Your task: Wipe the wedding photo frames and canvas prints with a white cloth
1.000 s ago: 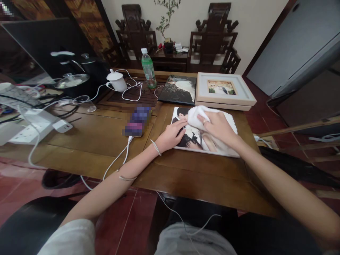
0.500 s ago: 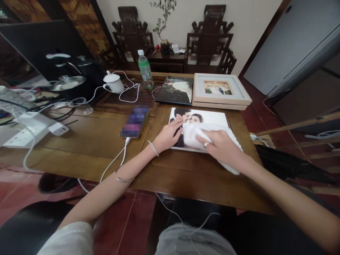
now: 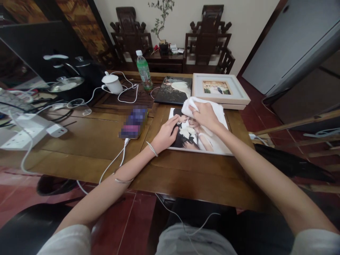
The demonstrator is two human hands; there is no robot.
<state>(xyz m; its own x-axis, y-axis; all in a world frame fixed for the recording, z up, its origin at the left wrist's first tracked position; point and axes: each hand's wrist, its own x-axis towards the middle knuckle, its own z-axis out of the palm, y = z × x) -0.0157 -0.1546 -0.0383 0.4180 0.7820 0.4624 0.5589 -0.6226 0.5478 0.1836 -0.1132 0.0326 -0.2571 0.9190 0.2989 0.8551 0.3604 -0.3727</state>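
Note:
A white-edged photo panel (image 3: 198, 136) lies flat on the wooden table, showing a couple in wedding clothes. My left hand (image 3: 168, 134) rests open on its left side, fingers stretched over the picture. My right hand (image 3: 205, 115) grips a white cloth (image 3: 218, 110), bunched under the fingers at the panel's far edge. Part of the cloth trails to the right and covers the upper right of the picture. Just behind lie a dark photo panel (image 3: 174, 90) and a pale wood picture frame (image 3: 236, 86).
Left of the panel a phone (image 3: 132, 122) lies on its charging cable. Farther back stand a green-labelled bottle (image 3: 145, 72) and a white lidded cup (image 3: 112, 83). A white power strip (image 3: 25, 132) and tangled cables occupy the table's left end.
My right hand has moved the cloth from the panel's near middle to its far edge, uncovering the lower part of the picture. My left hand has stayed nearly in place.

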